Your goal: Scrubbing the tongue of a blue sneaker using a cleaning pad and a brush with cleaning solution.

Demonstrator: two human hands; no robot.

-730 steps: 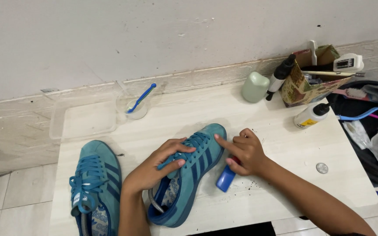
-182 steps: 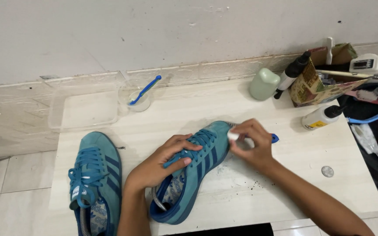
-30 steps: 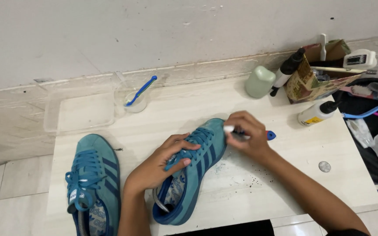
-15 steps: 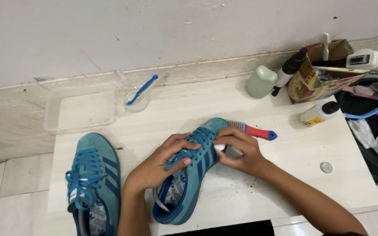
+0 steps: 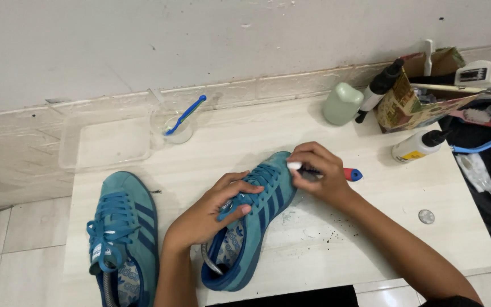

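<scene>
Left hand clamps down on the shoe, pinning it to the worktop; right hand pinches an eraser against its toe.

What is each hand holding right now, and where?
Left hand presses the teal sneaker at its laces; right hand pinches a small white piece at the toe.

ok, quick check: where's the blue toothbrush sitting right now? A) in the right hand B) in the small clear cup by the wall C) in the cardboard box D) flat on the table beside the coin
B: the blue toothbrush leans in the small clear cup beside the clear tray, far from both hands, which are on the teal sneaker.
</scene>
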